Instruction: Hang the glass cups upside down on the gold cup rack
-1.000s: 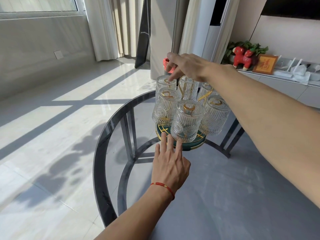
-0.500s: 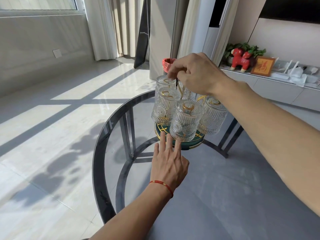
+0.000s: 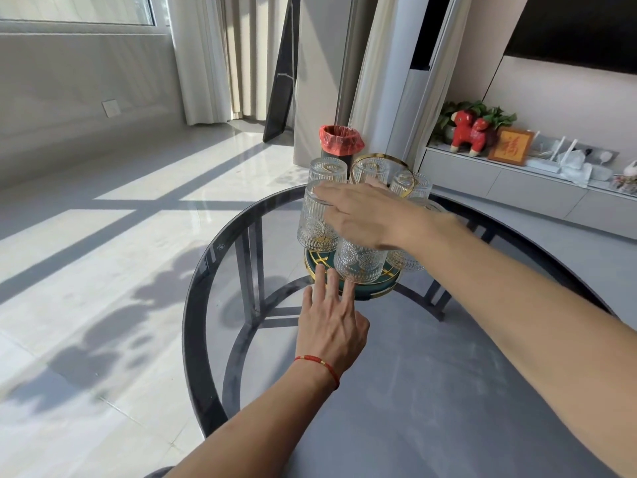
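Note:
Several ribbed clear glass cups (image 3: 358, 262) hang upside down on the gold cup rack (image 3: 382, 160), whose round green base (image 3: 374, 293) with a gold rim stands on the glass table. My right hand (image 3: 368, 215) lies flat, fingers spread, across the tops of the near cups and holds nothing. It hides the rack's middle and parts of two cups. My left hand (image 3: 331, 322) rests flat on the table, its fingertips touching the near edge of the green base.
The round smoked-glass table (image 3: 220, 243) has a dark curved rim and dark legs below. A black bin with a red liner (image 3: 339, 141) stands on the floor behind the rack. A low cabinet (image 3: 499, 181) with a red toy figure, a framed picture and a plant runs along the right wall.
My right hand has let go of the gold ring handle at the top and dropped flat over the near cups. The ring now shows. My left hand has stayed at the base.

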